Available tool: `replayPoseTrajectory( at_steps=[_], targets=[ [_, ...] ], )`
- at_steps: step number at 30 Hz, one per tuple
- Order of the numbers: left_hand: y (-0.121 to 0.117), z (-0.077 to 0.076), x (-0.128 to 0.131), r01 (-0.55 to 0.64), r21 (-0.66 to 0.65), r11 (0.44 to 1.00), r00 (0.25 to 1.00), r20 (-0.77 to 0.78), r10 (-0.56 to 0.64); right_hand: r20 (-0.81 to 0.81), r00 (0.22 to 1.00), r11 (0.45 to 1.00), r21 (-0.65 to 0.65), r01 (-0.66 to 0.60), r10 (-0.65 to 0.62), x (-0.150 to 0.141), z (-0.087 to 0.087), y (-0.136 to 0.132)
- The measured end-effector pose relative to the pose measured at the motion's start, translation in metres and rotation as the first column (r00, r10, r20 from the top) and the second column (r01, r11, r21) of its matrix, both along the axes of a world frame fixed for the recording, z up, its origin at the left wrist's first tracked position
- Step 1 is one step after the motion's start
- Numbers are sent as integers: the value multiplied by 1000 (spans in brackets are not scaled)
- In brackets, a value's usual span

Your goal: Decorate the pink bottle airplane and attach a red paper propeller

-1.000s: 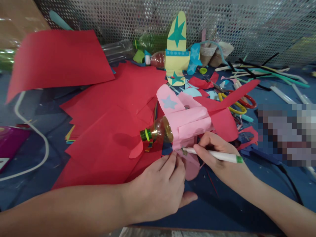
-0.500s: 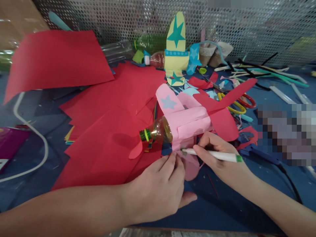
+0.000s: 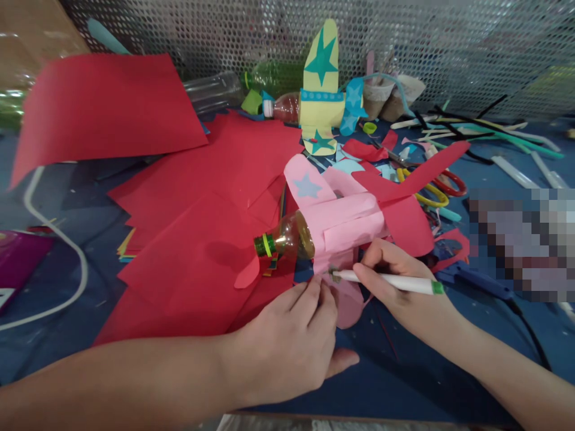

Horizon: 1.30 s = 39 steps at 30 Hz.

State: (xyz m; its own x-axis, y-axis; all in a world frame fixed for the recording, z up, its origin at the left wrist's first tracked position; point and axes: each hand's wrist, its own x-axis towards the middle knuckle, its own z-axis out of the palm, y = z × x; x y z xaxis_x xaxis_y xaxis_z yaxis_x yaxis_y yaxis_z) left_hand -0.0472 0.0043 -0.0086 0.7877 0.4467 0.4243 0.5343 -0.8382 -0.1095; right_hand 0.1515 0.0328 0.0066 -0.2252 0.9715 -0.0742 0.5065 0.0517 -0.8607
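Note:
A plastic bottle [image 3: 294, 234] with a green cap lies on its side, wrapped in pink paper [image 3: 345, 221] as a toy aeroplane. Its upper pink wing [image 3: 294, 170] bears a blue star. My right hand [image 3: 395, 281] grips a white marker pen [image 3: 395, 281] with a green end. The pen's tip touches a small dark green mark on the lower pink paper wing [image 3: 348, 308]. My left hand [image 3: 296, 335] presses that wing's near edge with bent fingertips, its thumb sticking out to the right. Part of the wing is hidden beneath the fingers.
Red paper sheets [image 3: 188, 239] spread left of the bottle. Behind it stands a yellow paper-and-bottle plane [image 3: 321, 108]. Scissors [image 3: 422, 188] and scraps lie right, with pipe cleaners [image 3: 485, 131] beyond. A blue corded tool [image 3: 480, 280] rests near my right forearm. Perforated metal [image 3: 188, 36] closes the back.

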Motion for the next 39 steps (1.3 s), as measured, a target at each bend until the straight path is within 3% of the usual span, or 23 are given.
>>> replayPoseTrajectory(
  at_steps=[39],
  targets=[
    [-1, 0, 0, 2, -7, 1000, 1000, 2, -2, -28, 999, 999, -23, -36, 35, 0, -1, -1]
  ],
)
